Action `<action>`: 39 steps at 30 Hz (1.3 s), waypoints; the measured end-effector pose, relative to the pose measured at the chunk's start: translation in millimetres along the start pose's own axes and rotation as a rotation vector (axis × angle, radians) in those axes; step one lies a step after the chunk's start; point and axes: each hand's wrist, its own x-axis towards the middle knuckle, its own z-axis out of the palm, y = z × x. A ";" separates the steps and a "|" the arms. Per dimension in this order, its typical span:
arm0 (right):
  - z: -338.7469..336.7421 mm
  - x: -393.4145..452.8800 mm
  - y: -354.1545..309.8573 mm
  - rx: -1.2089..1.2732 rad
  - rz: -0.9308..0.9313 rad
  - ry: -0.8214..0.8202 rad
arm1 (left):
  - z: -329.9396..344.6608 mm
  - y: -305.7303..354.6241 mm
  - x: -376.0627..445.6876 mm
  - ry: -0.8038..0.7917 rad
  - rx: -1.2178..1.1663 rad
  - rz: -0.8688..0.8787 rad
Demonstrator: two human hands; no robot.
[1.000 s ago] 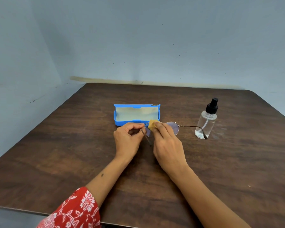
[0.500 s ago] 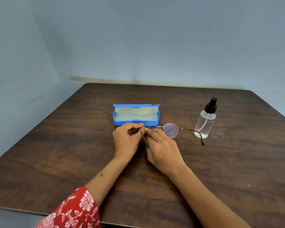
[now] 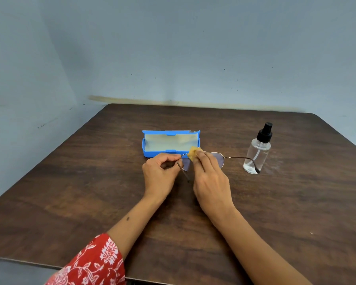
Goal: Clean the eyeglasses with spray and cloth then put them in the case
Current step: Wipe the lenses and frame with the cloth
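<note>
Cloth [image 3: 194, 155] pinched in right hand [image 3: 211, 182] fingers against eyeglasses [image 3: 218, 160].

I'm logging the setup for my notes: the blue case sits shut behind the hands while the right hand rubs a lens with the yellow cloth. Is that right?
Not quite. The head view shows the blue case lying open, its pale lining visible. The rest holds: it sits behind the hands, and the right hand rubs a lens of the eyeglasses with the yellow cloth.
</note>
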 end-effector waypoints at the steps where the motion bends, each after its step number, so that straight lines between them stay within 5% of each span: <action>1: 0.5 -0.1 -0.2 0.000 -0.004 -0.001 | -0.1 0.3 -0.1 -0.004 0.000 -0.001; 15: -6.2 -5.3 -2.6 0.121 -0.087 -0.092 | -0.9 0.3 2.3 0.036 -0.014 -0.033; 23: -18.0 -2.1 15.1 0.607 0.338 0.324 | -1.9 0.8 5.3 0.113 -0.114 -0.127; 29: -18.3 -1.2 32.1 0.519 0.494 0.362 | -3.6 -0.3 7.2 0.130 -0.126 -0.160; 39: -4.3 -6.6 31.1 0.290 0.253 0.150 | -3.2 -0.4 4.6 0.072 -0.050 -0.099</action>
